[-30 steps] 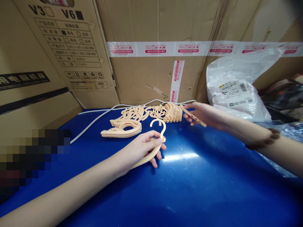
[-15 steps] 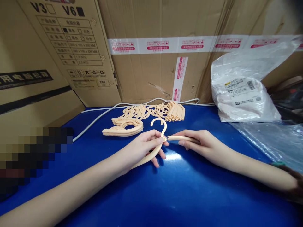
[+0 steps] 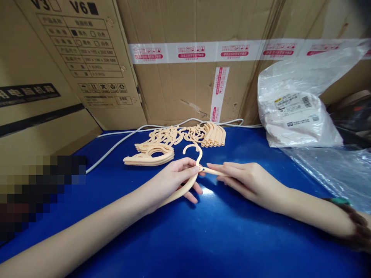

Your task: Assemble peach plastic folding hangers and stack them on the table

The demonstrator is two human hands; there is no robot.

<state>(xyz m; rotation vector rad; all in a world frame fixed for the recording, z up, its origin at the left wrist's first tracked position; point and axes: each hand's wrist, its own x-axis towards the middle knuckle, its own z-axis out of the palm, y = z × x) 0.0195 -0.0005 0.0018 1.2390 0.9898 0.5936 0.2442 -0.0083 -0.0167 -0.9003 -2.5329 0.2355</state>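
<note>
Between the thumb and fingers of my left hand (image 3: pixel 182 175) is a cream plastic hanger part (image 3: pixel 185 189), an arm with a hook (image 3: pixel 199 153) rising from its end. My right hand (image 3: pixel 251 179) pinches a separate cream hanger arm (image 3: pixel 213 172), with its notched end pointing left at the joint below the hook. The two ends are very close; whether they touch I cannot tell. Behind my hands lie a stack of hanger pieces (image 3: pixel 153 157), a loose pile of hooked parts (image 3: pixel 168 135) and a row of curved hanger arms (image 3: pixel 215 134).
The table (image 3: pixel 185 239) is blue. Cardboard boxes (image 3: pixel 179 88) wall its back and left. A white cable (image 3: pixel 116 146) runs along the back. At the right stands a plastic bag (image 3: pixel 301 112) with a label, beside clear plastic film (image 3: pixel 333 170). A pixelated patch covers the left edge.
My right hand has tilted and stretched its fingers along the hanger arm, bringing its end closer to the hooked part. My left hand keeps its grip. The view has shifted slightly.
</note>
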